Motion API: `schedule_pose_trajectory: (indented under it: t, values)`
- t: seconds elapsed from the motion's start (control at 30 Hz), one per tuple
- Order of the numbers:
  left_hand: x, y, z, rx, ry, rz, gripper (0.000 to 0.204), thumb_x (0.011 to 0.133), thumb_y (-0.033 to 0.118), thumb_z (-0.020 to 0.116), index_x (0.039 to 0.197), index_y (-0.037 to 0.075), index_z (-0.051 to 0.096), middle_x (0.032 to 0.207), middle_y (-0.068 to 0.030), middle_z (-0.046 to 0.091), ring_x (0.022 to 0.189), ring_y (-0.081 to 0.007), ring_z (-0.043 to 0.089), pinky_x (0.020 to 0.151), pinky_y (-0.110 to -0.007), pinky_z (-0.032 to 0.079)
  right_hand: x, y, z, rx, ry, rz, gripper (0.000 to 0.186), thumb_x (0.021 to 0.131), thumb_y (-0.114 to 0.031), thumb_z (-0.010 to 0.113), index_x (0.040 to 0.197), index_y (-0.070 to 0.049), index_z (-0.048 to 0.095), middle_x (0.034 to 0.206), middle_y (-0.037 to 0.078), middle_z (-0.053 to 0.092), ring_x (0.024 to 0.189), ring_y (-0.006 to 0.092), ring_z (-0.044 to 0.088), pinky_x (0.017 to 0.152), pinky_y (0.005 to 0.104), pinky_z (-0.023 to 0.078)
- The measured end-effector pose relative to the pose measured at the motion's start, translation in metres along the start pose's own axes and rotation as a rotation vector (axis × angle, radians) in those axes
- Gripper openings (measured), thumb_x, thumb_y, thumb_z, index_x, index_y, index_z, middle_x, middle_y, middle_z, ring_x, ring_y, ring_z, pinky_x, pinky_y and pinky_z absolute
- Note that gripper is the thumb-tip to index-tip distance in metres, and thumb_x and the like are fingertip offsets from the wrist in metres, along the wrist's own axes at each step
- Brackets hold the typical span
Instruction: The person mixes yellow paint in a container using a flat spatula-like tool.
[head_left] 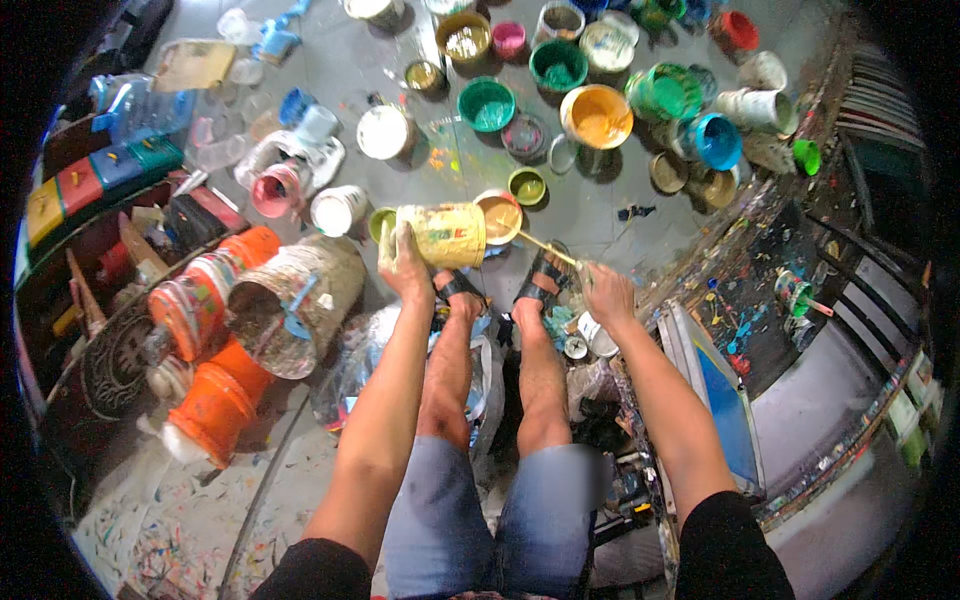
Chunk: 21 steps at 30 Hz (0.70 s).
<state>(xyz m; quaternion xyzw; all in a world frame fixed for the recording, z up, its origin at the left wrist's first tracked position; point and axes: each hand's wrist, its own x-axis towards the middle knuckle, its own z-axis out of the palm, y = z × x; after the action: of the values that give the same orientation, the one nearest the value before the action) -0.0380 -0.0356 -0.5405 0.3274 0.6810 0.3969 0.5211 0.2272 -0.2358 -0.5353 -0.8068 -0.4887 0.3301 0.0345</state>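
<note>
My left hand (403,262) grips a yellow paint tub (441,235), tilted on its side over the floor in front of my feet. Yellow paint smears the fingers. My right hand (606,293) is closed around the end of a thin yellow-coated stick (548,247). The stick's far end reaches the mouth of a tub of peach paint (505,213) beside the yellow tub's right end; whether it touches the paint I cannot tell. A small olive-green cup (526,186) stands just beyond. Part of another green cup (380,224) shows behind my left hand.
Several open paint tubs crowd the floor ahead, among them an orange one (597,116) and a teal one (487,105). At left lie a large paint-crusted bucket (318,290) and orange buckets (217,400). A blue-and-white framed panel (722,400) leans at right.
</note>
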Motion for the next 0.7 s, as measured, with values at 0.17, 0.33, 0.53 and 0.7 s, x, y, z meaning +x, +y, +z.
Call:
schedule_pose_trajectory:
  t: [0.17,0.33,0.53,0.7]
  values:
    - [0.027,-0.087,0.014,0.32,0.039,0.057,0.059,0.09,0.031,0.066,0.132,-0.007,0.052,0.125,-0.0166,0.06,0.109,-0.0218,0.059,0.093,-0.033,0.047,0.042,0.04,0.108,-0.068,-0.022,-0.079,0.028,0.095,-0.031,0.054,0.107,-0.007,0.061,0.094,0.016,0.059,0.084,0.0381,0.06,0.074,0.0493,0.047]
    - [0.044,-0.149,0.015,0.292,0.077,0.13,0.06,0.085,0.031,0.075,0.125,-0.008,0.056,0.114,-0.0179,0.065,0.103,-0.0238,0.061,0.094,-0.035,0.046,0.058,0.05,0.17,-0.083,-0.014,-0.161,0.031,0.091,-0.026,0.058,0.117,-0.009,0.056,0.101,0.016,0.058,0.084,0.0367,0.063,0.072,0.0484,0.048]
    - [0.044,-0.179,0.011,0.302,0.097,0.19,0.055,0.082,0.028,0.078,0.119,-0.008,0.058,0.112,-0.0163,0.065,0.101,-0.0233,0.062,0.092,-0.034,0.048,0.044,0.07,0.181,-0.09,-0.113,-0.086,0.041,0.087,-0.017,0.06,0.127,-0.013,0.053,0.097,0.014,0.062,0.081,0.0372,0.066,0.069,0.0498,0.05]
    - [0.05,-0.178,0.009,0.337,0.101,0.206,0.052,0.081,0.027,0.079,0.115,-0.007,0.059,0.109,-0.0142,0.066,0.099,-0.022,0.062,0.09,-0.034,0.049,0.022,0.094,0.166,-0.077,-0.144,-0.063,0.045,0.088,-0.02,0.058,0.132,-0.013,0.051,0.096,0.015,0.064,0.08,0.0385,0.065,0.069,0.0504,0.05]
